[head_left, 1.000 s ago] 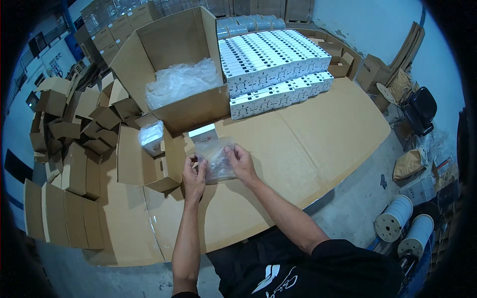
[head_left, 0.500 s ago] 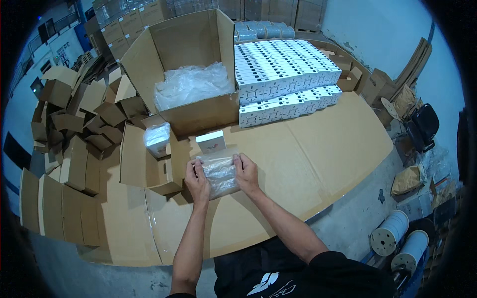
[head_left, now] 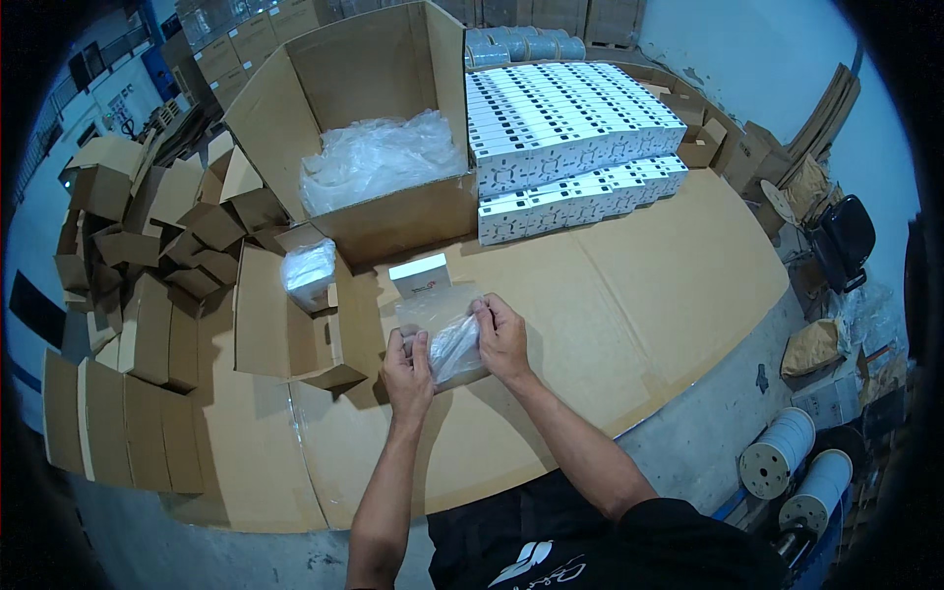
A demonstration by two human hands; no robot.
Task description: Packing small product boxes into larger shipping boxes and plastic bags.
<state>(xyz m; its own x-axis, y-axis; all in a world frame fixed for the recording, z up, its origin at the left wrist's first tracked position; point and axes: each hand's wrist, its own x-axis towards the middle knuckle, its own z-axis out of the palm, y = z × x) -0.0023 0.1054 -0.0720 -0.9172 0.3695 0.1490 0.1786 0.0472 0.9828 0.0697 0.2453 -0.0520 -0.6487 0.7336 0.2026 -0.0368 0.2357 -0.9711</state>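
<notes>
Both my hands hold a clear plastic bag with a pale item inside, just above the cardboard-covered table. My left hand grips the bag's left lower end, and my right hand pinches its right side. A small white box stands right behind the bag. To its left an open small carton holds another plastic-wrapped item.
A large open cardboard box with crumpled clear plastic stands behind. Stacked white boxes fill the back right. Several folded small cartons pile up at the left. White cable spools and a dark chair stand on the floor at right.
My hands have pulled slightly closer together on the bag, and the bag is more bunched between them. The view has shifted a little.
</notes>
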